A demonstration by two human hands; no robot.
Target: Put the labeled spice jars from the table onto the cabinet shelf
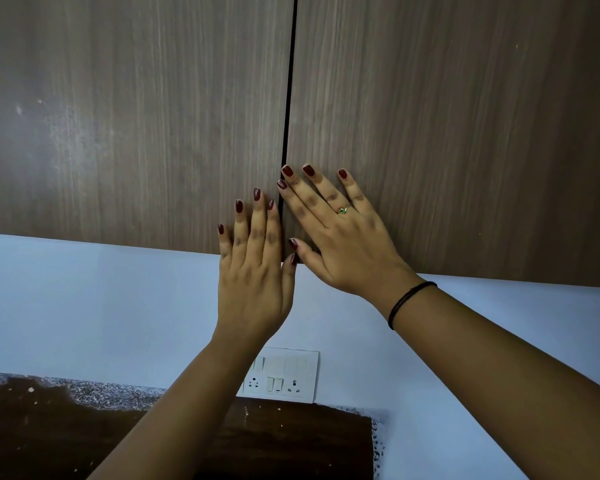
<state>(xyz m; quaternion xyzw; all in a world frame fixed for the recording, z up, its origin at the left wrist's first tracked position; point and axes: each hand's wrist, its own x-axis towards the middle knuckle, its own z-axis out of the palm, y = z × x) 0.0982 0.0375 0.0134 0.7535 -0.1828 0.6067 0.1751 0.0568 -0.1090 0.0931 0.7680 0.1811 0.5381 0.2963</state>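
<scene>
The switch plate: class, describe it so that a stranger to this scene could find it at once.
Start at the two brown cabinet doors and go down the pale wall beneath them. The white switch plate sits there, between the two forearms, just above the dark counter. It alone carries sockets and rocker switches.

Brown wood-grain cabinet doors (136,116), pale blue wall (84,306), white switchboard (281,374).

Both arms reached upward, forearms bare. The left hand (253,278) was flat, its fingers straight and close together, pointing up. The right hand (340,237) was flat too, its fingers spread and leaning to the left. The two thumbs were just beside each other. Neither hand held anything.
</scene>
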